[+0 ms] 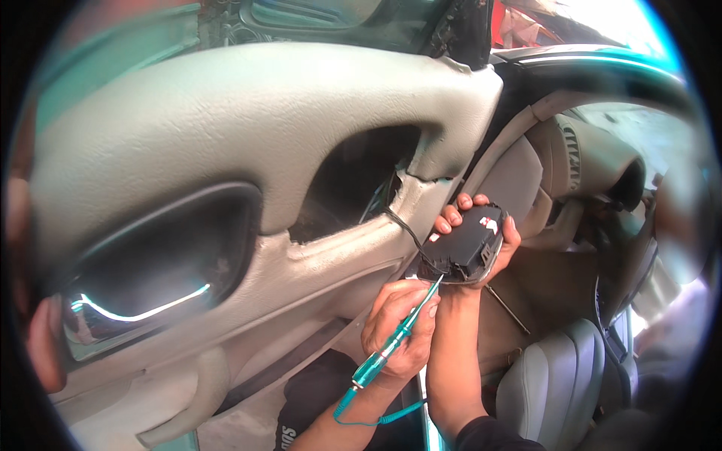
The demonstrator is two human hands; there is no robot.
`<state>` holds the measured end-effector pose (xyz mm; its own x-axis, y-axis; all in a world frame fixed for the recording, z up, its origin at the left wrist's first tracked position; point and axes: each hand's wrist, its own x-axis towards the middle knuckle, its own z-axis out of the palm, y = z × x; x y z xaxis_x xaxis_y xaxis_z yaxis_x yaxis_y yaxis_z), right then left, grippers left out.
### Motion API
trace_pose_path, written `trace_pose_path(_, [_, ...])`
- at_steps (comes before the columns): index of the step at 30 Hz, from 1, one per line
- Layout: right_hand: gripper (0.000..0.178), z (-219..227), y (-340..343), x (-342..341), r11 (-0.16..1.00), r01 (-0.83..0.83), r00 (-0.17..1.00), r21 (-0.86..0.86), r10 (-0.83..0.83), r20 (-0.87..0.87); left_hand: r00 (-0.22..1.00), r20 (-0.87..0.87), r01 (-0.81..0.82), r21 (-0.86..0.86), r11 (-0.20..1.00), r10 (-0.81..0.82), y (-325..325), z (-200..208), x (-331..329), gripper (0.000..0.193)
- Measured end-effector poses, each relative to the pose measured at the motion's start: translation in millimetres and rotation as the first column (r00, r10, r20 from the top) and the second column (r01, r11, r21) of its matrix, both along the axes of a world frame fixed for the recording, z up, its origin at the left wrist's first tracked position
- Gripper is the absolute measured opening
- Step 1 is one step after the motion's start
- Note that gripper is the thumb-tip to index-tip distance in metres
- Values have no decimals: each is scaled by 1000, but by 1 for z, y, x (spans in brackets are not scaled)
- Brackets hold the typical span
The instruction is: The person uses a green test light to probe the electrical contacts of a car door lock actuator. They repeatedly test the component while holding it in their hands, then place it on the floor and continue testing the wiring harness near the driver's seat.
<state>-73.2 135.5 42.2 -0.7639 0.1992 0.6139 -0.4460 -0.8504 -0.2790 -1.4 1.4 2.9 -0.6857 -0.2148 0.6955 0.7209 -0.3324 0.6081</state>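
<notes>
A black switch module [460,244], with bits of white and red on its upturned face, lies in my right hand [505,252]. My fingers curl over its far left side and my thumb is along its right edge. A teal pen-shaped circuit tester [396,342] is pinched in my left hand [401,319]. Its thin metal tip meets the module's near end, though whether it touches a contact cannot be made out. Dark wires [406,225] run from an opening in the beige door panel [226,105] to the module. The tester's coiled teal cord [391,417] loops below my left hand.
A black oval recess [165,255] is at the panel's left, above a curved pull handle [203,391]. Blurred, skin-coloured fingers [47,342] show at the far left edge. A grey car seat [556,383] and the beige dashboard [594,158] are to the right.
</notes>
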Motion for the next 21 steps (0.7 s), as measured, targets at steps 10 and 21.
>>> trace_pose_path(10, [51,1,3,9,1000,15,1000,-14,-15,1,990,-122,-82,-137,987,65,-10,7,-7,17])
trace_pose_path(21, [53,25,9,2,984,100,966,148,-131,224,978,-202,-82,-159,984,49,1,12,-12,23])
